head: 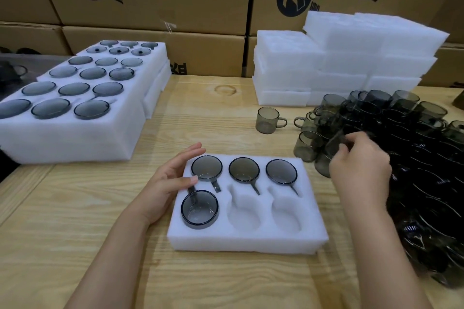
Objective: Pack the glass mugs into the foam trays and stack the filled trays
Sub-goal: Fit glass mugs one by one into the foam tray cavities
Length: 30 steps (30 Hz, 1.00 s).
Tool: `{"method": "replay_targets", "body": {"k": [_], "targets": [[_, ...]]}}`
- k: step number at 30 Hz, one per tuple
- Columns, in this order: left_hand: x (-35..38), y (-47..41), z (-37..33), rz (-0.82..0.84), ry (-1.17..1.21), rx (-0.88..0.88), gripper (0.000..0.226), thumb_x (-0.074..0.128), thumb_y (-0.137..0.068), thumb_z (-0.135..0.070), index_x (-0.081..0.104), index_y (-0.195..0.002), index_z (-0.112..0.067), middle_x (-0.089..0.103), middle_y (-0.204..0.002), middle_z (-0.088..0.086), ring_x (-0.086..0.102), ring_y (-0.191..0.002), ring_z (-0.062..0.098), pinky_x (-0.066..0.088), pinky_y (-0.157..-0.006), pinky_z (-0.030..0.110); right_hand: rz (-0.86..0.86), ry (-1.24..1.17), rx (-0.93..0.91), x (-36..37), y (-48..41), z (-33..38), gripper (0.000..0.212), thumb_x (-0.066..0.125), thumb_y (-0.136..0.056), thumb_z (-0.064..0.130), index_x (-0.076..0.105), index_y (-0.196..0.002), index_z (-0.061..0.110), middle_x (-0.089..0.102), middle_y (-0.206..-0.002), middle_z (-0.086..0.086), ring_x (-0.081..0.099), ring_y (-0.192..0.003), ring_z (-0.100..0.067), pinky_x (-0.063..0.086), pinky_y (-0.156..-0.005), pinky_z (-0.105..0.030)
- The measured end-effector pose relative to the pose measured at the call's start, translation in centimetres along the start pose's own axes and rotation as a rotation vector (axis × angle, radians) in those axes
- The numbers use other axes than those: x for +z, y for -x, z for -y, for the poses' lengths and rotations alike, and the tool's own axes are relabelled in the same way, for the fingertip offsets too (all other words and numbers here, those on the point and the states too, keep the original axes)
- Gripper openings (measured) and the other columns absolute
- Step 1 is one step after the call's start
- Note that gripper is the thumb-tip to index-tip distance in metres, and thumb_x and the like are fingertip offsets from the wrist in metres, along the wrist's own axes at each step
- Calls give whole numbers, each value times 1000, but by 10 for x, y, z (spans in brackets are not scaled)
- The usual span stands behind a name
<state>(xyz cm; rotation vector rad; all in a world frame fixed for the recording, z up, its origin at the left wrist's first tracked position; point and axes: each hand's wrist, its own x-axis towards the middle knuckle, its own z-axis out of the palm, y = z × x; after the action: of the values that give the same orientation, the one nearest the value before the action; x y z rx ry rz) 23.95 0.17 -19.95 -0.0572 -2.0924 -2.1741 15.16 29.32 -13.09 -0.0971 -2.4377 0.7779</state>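
- The loose glass mugs at the right make a dark heap. It runs past the edge of my view, and I cannot tell single mugs apart in its near part.
- My right hand is blurred and I see it from the back, so its fingertips are hidden among the mugs.
- The filled trays at the left are cut off by the frame.
- My left forearm comes in from below and lies over the worktop. My right arm reaches out to the side, to the heap.
- My left hand is spread flat, fingers straight, against the left edge of the foam tray. Its thumb touches the rim of the back-left mug.
- The right fingers are curled at a mug in the heap, but I cannot tell if they grip it.
- The tray lies in front of me, with mugs in four of its six pockets.
- One mug stands alone behind it.
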Motion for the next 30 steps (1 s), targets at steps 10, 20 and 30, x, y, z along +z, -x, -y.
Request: {"method": "replay_targets", "body": {"k": [10,20,30], "targets": [[0,0,-3,-15,153,-45,57,56,-71,-9,57,-128,-12,61,-126,8,58,-115,25,48,-94,37,57,-428,-227,19,42,1,13,61,-85,-1,64,-96,5,60,-82,0,47,-62,-3,36,-63,-8],[37,17,-46,-174,-499,275,44,68,-76,-30,59,-119,-34,60,-125,-23,48,-124,-2,31,-103,11,56,-578,-366,-4,62,25,15,59,-82,10,67,-94,10,57,-78,16,50,-64,3,38,-59,-7],[69,21,-53,-41,-631,193,52,66,-60,-57,45,-108,-60,63,-104,-25,54,-115,10,41,-101,32,109,-589,-608,0,102,52,14,67,-79,7,70,-94,5,62,-81,9,39,-69,10,32,-70,1]]}}
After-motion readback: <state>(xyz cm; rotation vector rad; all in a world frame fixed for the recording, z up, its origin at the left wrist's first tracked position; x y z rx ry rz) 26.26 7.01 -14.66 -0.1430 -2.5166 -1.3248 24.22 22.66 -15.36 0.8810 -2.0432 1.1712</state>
